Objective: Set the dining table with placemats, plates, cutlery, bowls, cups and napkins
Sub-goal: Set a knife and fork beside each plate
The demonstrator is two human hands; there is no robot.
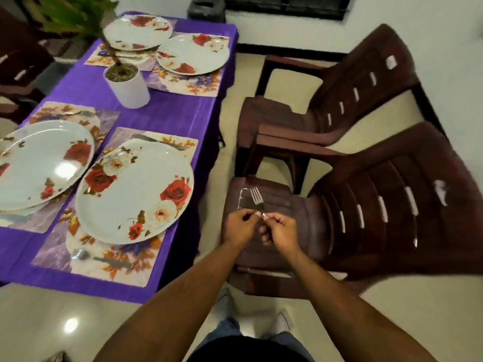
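A fork (256,198), tines up, is held between your two hands above the seat of the nearest brown plastic chair (371,212), at about 3 o'clock from the nearest place setting. Your left hand (239,226) and right hand (281,231) meet at the handle's lower end, fingers curled and pinching it; the exact grip of each finger is too blurred to tell. A clear plastic wrapper or bag (244,199) seems to lie behind the fork on the seat.

At 9 o'clock from your hands, the table under its purple cloth (167,111) carries the nearest floral placemat (115,265), a rose-patterned plate (134,190) on it, a spoon (100,258) lying on the mat at the plate's 6 o'clock and a knife (159,142) at its 12 o'clock. Just beside it at 10 o'clock sits a second plate (41,163) on its own mat.

Further off, a white plant pot (128,84) stands mid-table. Beyond it, two more plates (193,53) (137,32) rest on mats at the far end. A second chair (339,100) stands at 1 o'clock from your hands.
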